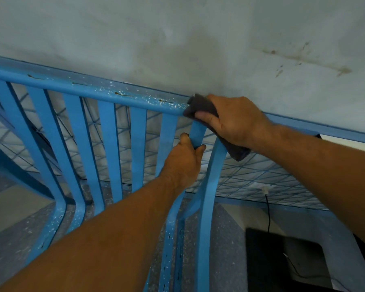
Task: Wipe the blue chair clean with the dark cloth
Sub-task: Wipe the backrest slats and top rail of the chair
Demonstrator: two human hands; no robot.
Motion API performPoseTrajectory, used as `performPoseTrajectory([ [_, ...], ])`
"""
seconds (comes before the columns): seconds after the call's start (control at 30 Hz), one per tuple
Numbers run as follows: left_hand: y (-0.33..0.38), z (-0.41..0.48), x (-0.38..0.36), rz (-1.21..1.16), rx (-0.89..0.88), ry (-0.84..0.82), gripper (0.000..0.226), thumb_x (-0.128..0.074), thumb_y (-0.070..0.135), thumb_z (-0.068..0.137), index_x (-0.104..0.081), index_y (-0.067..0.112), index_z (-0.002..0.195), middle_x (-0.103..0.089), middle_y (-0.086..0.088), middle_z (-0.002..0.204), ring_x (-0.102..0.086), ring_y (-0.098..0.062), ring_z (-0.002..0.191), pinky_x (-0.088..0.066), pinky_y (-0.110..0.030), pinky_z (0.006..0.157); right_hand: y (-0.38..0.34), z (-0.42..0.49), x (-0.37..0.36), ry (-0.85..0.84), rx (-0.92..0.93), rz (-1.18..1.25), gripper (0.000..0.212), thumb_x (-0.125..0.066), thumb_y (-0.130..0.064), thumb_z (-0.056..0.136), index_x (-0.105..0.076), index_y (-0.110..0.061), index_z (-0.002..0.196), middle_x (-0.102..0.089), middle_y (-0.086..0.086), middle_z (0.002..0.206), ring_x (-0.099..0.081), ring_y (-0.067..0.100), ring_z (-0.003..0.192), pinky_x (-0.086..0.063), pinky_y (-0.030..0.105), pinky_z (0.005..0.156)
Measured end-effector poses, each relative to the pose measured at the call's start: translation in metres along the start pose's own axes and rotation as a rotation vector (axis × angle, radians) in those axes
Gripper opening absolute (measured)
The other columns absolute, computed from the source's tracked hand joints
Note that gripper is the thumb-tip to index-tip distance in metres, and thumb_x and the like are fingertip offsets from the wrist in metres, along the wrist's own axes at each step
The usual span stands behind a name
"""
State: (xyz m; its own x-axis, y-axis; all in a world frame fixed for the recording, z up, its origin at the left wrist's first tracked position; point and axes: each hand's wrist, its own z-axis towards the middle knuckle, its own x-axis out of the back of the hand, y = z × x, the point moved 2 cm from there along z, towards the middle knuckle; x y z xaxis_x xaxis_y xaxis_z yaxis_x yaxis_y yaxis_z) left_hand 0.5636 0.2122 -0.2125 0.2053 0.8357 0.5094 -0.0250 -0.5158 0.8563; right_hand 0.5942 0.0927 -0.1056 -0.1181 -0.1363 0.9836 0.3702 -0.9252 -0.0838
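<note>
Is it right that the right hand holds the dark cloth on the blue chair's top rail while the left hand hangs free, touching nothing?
Not quite: in the head view the left hand grips a slat of the blue chair rather than hanging free. The rest holds: the right hand holds the dark cloth on the top rail.

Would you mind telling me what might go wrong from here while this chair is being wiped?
1. The dark cloth is bunched on one spot of the top rail under the right hand; the brown drips to its left may be missed or merely smeared.
2. The rail runs close to the stained wall, so cloth or knuckles may rub it.
3. The left hand grips one thin slat, which may flex under hard wiping.
</note>
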Motion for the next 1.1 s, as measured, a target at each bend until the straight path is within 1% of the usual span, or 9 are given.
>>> performPoseTrajectory([
  [0.1, 0.001, 0.000, 0.001, 0.001, 0.009, -0.003, 0.023, -0.046, 0.036, 0.099, -0.038, 0.015, 0.104, -0.054, 0.002, 0.080, -0.057, -0.017, 0.072, -0.041, -0.030, 0.060, -0.001, -0.009, -0.008, 0.109, 0.202, 0.024, 0.049, -0.046, -0.038, 0.095, -0.051, -0.012, 0.137, -0.066, 0.009, 0.120, -0.065, 0.033, 0.097, -0.052, 0.043, 0.078],
  [0.2, 0.003, 0.000, 0.001, 0.021, 0.013, 0.000, 0.023, -0.046, 0.035, 0.100, -0.037, 0.015, 0.107, -0.051, 0.004, 0.077, -0.054, -0.014, 0.069, -0.039, -0.027, 0.055, 0.001, -0.006, -0.003, -0.030, 0.175, 0.076, 0.056, -0.053, -0.044, 0.093, -0.044, -0.021, 0.142, -0.062, 0.002, 0.127, -0.061, 0.026, 0.107, -0.049, 0.038, 0.085],
  [0.4, 0.001, -0.005, 0.004, -0.014, 0.080, -0.052, 0.024, -0.047, 0.035, 0.100, -0.040, 0.015, 0.112, -0.054, 0.003, 0.088, -0.054, -0.014, 0.076, -0.040, -0.028, 0.063, -0.009, 0.036, 0.004, -0.405, 0.019, -0.026, 0.051, -0.048, -0.078, 0.078, -0.055, -0.031, 0.095, -0.060, -0.008, 0.084, -0.060, 0.016, 0.076, -0.050, 0.032, 0.068],
  [0.53, -0.018, -0.036, 0.022, 0.071, 0.027, -0.007, 0.036, -0.050, 0.038, 0.098, -0.048, 0.018, 0.127, -0.061, 0.004, 0.105, -0.062, -0.017, 0.094, -0.052, -0.033, 0.079, -0.012, 0.022, 0.003, -0.183, 0.021, -0.098, 0.058, -0.035, -0.073, 0.087, -0.059, -0.028, 0.115, -0.064, -0.001, 0.091, -0.059, 0.021, 0.077, -0.043, 0.031, 0.067],
  [0.63, -0.024, -0.046, 0.053, 0.164, 0.031, 0.231, 0.027, -0.049, 0.043, 0.097, -0.060, 0.019, 0.100, -0.061, 0.006, 0.074, -0.061, -0.014, 0.067, -0.048, -0.026, 0.055, -0.013, 0.005, -0.006, 0.064, 0.036, -0.083, 0.054, -0.032, -0.065, 0.094, -0.053, -0.033, 0.133, -0.069, 0.000, 0.108, -0.065, 0.025, 0.093, -0.050, 0.035, 0.074],
  [0.7, -0.021, -0.044, 0.074, 0.185, 0.023, 0.356, 0.030, -0.053, 0.044, 0.095, -0.061, 0.015, 0.103, -0.060, 0.006, 0.077, -0.059, -0.013, 0.070, -0.043, -0.024, 0.058, -0.015, -0.001, -0.011, 0.155, 0.091, -0.040, 0.053, -0.039, -0.059, 0.096, -0.050, -0.030, 0.138, -0.069, 0.000, 0.111, -0.065, 0.026, 0.095, -0.053, 0.038, 0.073],
  [0.8, -0.017, -0.039, 0.101, 0.193, -0.011, 0.488, 0.035, -0.057, 0.042, 0.094, -0.060, 0.012, 0.111, -0.061, 0.001, 0.095, -0.058, -0.016, 0.087, -0.041, -0.026, 0.070, -0.014, -0.003, -0.010, 0.038, 0.088, -0.014, 0.055, -0.047, -0.057, 0.091, -0.045, -0.031, 0.140, -0.064, -0.003, 0.118, -0.061, 0.023, 0.100, -0.050, 0.038, 0.078],
  [0.97, -0.027, -0.025, 0.124, 0.124, 0.137, 0.559, 0.055, -0.061, 0.049, 0.089, -0.055, 0.008, 0.124, -0.064, -0.007, 0.108, -0.059, -0.024, 0.099, -0.047, -0.030, 0.080, -0.021, 0.027, 0.003, -0.305, -0.076, -0.027, 0.059, -0.043, -0.080, 0.079, -0.057, -0.029, 0.104, -0.058, -0.005, 0.087, -0.054, 0.016, 0.074, -0.040, 0.030, 0.064],
  [1.1, -0.022, -0.017, 0.124, 0.097, 0.157, 0.556, 0.057, -0.062, 0.051, 0.087, -0.059, 0.006, 0.122, -0.065, -0.006, 0.100, -0.062, -0.023, 0.094, -0.053, -0.037, 0.082, -0.029, 0.025, 0.003, -0.213, -0.128, -0.047, 0.066, -0.027, -0.080, 0.084, -0.061, -0.027, 0.105, -0.057, -0.005, 0.082, -0.055, 0.019, 0.075, -0.040, 0.032, 0.065],
])
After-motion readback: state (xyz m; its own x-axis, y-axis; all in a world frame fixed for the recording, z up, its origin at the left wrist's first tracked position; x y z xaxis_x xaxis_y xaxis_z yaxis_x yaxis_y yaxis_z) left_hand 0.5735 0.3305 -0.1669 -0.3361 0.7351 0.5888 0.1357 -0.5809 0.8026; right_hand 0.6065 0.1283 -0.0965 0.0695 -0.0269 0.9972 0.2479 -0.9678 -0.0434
